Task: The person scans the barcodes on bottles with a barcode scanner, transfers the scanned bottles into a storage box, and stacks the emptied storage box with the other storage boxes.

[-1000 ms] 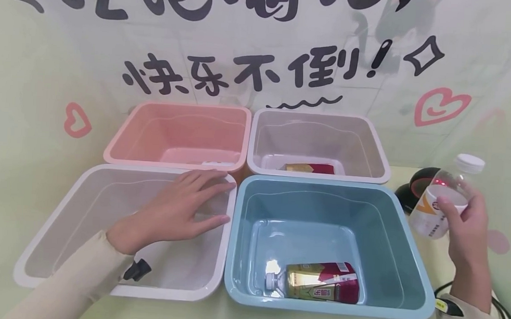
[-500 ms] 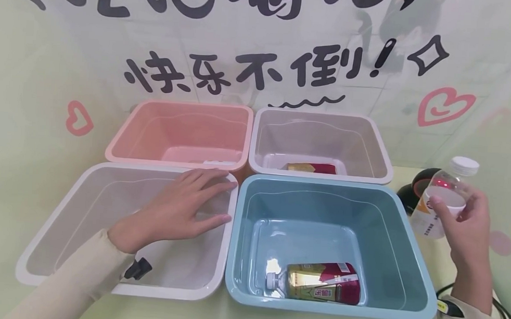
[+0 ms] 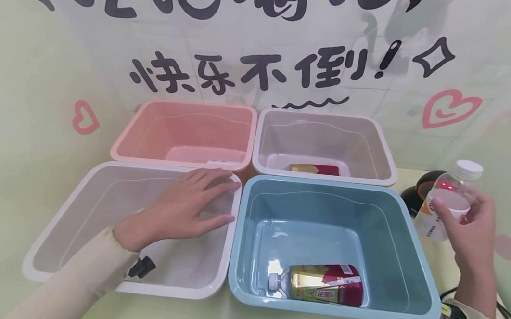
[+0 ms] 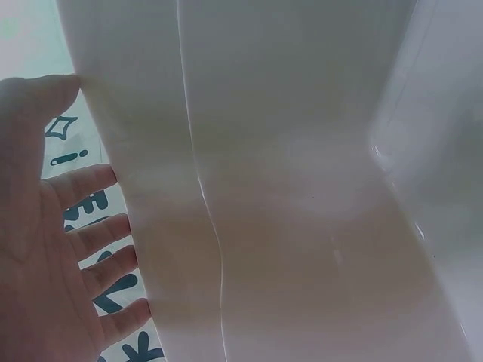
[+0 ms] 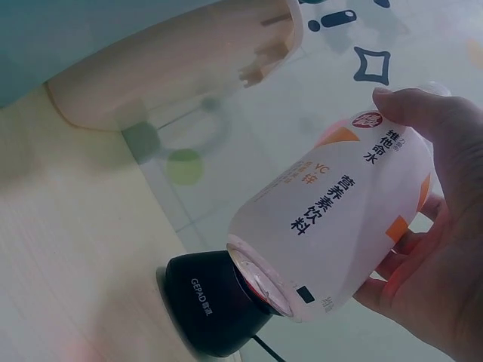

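My right hand holds a clear drink bottle with a white cap and a white and orange label. The bottle is tilted, its base pointing down at a black scanner that glows red. In the right wrist view the thumb and fingers wrap the bottle's upper part. My left hand reaches over the white front-left bin, its fingers relaxed. In the left wrist view the fingertips touch or nearly touch the bin's rim.
A blue bin holds a lying bottle with a gold and red label. Behind stand a pink bin with something white inside and a pale mauve bin with a gold and red item. A cable lies at right.
The bottle has turned a little in my right hand, so less of the orange on its label shows. My left hand stays at the rim. The head view has shifted slightly.
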`<action>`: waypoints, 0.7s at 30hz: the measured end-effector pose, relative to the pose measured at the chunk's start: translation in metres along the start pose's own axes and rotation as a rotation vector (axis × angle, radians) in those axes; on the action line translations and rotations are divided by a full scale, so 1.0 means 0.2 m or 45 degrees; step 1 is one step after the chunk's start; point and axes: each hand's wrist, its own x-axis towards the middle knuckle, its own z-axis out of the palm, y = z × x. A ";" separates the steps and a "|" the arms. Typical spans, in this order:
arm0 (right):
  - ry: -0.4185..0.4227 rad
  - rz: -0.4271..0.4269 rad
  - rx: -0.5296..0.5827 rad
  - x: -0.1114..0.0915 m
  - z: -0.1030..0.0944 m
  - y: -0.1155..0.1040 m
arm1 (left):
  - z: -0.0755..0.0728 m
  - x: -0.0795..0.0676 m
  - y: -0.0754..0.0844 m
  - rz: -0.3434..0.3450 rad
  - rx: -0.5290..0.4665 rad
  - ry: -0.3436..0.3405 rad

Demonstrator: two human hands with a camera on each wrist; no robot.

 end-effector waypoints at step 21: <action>0.131 -0.026 -0.123 0.00 0.02 0.01 | 0.00 0.00 0.00 -0.017 -0.006 -0.024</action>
